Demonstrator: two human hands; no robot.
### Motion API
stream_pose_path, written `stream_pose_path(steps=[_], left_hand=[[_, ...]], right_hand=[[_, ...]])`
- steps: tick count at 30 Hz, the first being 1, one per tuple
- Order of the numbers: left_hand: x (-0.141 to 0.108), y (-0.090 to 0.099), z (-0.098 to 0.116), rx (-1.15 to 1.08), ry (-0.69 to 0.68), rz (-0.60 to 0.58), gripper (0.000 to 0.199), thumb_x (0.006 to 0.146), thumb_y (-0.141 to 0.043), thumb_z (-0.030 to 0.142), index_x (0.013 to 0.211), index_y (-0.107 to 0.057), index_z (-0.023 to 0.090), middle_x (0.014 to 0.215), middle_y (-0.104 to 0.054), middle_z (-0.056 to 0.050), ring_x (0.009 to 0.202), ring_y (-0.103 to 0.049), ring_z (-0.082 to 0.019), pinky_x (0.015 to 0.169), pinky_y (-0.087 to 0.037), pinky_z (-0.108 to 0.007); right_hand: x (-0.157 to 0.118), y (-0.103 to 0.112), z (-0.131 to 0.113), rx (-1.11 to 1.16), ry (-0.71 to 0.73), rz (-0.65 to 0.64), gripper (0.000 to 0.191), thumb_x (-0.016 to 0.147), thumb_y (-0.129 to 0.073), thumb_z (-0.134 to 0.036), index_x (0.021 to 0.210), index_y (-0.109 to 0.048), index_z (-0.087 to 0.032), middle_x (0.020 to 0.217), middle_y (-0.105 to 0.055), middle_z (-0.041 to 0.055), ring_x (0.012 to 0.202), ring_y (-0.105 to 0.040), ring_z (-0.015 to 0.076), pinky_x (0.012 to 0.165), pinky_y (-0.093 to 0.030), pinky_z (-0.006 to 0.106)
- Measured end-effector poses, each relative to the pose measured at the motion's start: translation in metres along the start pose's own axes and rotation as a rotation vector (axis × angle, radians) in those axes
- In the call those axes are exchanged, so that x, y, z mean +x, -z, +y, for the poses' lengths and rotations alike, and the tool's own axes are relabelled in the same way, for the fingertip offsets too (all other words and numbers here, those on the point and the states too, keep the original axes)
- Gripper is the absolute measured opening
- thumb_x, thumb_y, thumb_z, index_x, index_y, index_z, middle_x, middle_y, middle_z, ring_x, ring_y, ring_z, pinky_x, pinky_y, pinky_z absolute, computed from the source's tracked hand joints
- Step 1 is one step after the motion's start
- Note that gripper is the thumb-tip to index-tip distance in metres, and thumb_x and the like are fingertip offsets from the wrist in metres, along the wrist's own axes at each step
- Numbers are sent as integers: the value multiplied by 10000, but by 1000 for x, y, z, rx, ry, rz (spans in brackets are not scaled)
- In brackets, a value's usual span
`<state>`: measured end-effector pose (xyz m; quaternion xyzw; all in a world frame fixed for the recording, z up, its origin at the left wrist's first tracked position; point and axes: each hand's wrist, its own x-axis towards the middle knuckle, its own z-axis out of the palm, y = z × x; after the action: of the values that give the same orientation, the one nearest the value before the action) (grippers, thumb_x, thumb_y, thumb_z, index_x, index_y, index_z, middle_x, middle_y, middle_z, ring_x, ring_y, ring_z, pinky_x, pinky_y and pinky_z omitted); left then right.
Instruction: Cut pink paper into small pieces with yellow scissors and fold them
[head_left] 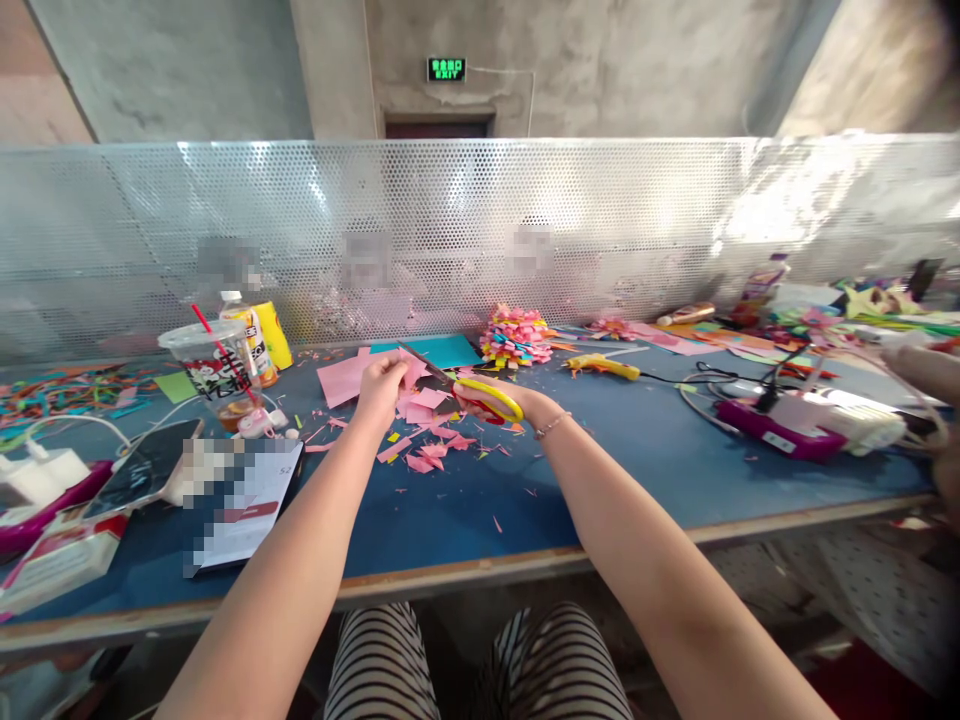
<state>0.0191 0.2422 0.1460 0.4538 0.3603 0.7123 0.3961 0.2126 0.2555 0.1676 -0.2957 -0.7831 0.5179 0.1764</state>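
Note:
Pinched between the fingers of my left hand (384,384) is a small piece of pink paper (414,370). My right hand (501,396) grips scissors (487,398) with yellow and red handles, their blades pointing left towards the pink piece. Under and in front of both hands lie pink paper scraps (435,445), with a few yellow bits among them. A larger pink sheet (341,380) rests behind my left hand, beside a teal sheet (450,351). Behind my right hand stands a ball of folded pink, yellow and blue paper (515,336).
A yellow glue gun (604,366) lies right of the paper ball. Purple power strips (780,430) and cables sit at both sides. A cup with a straw (217,375), a bottle (251,335), and phones (251,505) are at left. A perforated metal screen (450,240) closes the back.

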Motion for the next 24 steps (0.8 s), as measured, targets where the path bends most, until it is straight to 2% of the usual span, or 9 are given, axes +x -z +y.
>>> stream_pose_path(steps=[4,10,15,19,24], left_hand=[[3,3,-1,51,5,7,189,599,-634,263,558,-474,171,453,-404,64,394,-363,-50,391,-277,-180],[-1,-1,1,-24,24,-27,147,581,-618,207,535,-486,161,441,-416,63,408,-387,-49,431,-348,-184],[-3,-3,5,-95,73,-31,164,575,-641,205,534,-491,155,441,-444,57,412,-415,-53,436,-375,-188],[-3,-3,5,-128,90,-18,165,564,-657,194,551,-497,155,450,-458,60,410,-429,-52,449,-395,-191],[-3,-3,5,-132,98,-31,168,559,-673,205,558,-513,154,461,-477,53,419,-451,-60,440,-388,-191]], right_hand=[[0,-1,-1,-22,-3,8,434,739,-508,-592,644,-403,-182,515,-360,-49,428,-283,53,407,-216,223],[-2,-2,-3,-92,16,27,412,780,-465,-565,649,-396,-181,542,-373,-42,434,-305,55,416,-248,224],[-3,0,-6,-345,43,95,422,821,-391,-558,634,-392,-180,551,-400,-29,421,-332,59,407,-268,232],[-2,1,-8,-526,80,162,408,822,-409,-530,614,-406,-178,536,-415,-21,430,-336,67,415,-271,242],[0,-2,-7,-504,89,192,375,820,-427,-496,615,-448,-182,521,-434,-6,426,-334,81,417,-270,258]])
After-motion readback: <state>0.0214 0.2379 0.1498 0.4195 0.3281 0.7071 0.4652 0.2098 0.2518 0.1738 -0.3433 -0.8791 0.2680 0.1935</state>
